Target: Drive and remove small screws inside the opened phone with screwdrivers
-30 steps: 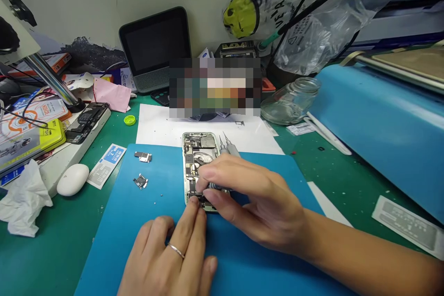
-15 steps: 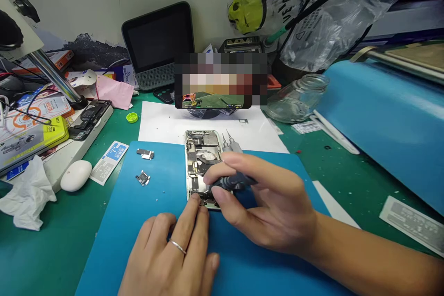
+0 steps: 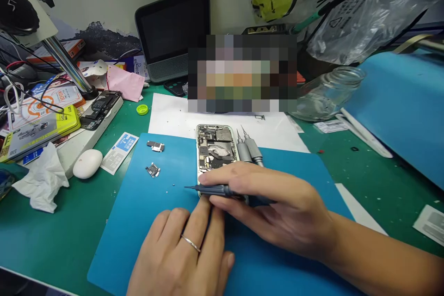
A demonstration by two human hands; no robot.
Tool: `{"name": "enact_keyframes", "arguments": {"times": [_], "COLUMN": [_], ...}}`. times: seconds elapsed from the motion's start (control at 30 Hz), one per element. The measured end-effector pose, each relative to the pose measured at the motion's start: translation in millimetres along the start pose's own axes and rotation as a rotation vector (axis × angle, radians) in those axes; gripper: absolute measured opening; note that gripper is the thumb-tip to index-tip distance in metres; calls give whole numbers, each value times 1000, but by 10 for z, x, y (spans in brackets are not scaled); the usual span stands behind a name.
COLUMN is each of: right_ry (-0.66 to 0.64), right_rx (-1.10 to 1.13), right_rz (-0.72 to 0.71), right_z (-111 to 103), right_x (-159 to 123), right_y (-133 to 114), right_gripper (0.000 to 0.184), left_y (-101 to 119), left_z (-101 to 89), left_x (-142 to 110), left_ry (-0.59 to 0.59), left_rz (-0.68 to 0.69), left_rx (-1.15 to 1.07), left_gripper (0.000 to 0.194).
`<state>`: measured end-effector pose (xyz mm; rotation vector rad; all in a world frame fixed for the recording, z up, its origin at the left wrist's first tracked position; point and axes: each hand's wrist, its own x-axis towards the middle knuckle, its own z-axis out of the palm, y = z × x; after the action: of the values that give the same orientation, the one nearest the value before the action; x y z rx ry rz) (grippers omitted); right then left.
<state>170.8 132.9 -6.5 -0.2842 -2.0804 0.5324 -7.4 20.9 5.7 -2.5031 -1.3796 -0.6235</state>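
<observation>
An opened phone (image 3: 215, 148) with its circuit boards bare lies on a blue mat (image 3: 152, 212). My right hand (image 3: 277, 208) is closed round a dark screwdriver (image 3: 215, 190), which lies level with its tip pointing left past the phone's lower left edge. My left hand (image 3: 180, 254), a ring on one finger, rests on the mat with fingers stretched out, their tips at the phone's near end. Two grey screwdrivers (image 3: 248, 150) lie just right of the phone. Two small removed parts (image 3: 154, 157) sit on the mat to the left.
White paper (image 3: 173, 118) lies beyond the mat. A glass jar (image 3: 326, 92) and a blue sheet (image 3: 398, 111) are at the right. At the left are a white mouse-like object (image 3: 86, 164), crumpled tissue (image 3: 41, 180), boxes and another opened phone (image 3: 100, 108). A dark screen (image 3: 173, 32) stands at the back.
My right hand has swung the dark screwdriver from over the phone's lower boards to level, tip pointing left off the phone's edge. The view has shifted closer and leftward. My left hand stayed put.
</observation>
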Motion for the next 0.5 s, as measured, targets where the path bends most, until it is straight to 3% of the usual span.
{"name": "enact_keyframes", "arguments": {"times": [0.13, 0.37, 0.5], "right_ry": [-100, -90, -64], "right_rx": [-59, -69, -56], "right_rz": [-55, -20, 0], "right_z": [14, 46, 62], "right_x": [9, -10, -24], "right_y": [34, 47, 51], "right_gripper": [21, 17, 21], "left_y": [-1, 27, 40], "left_z": [7, 7, -26], "left_x": [7, 37, 58], "left_ry": [10, -11, -80], "left_rz": [-10, -27, -47], "left_rx": [-5, -9, -20], "left_gripper": [37, 37, 36]}}
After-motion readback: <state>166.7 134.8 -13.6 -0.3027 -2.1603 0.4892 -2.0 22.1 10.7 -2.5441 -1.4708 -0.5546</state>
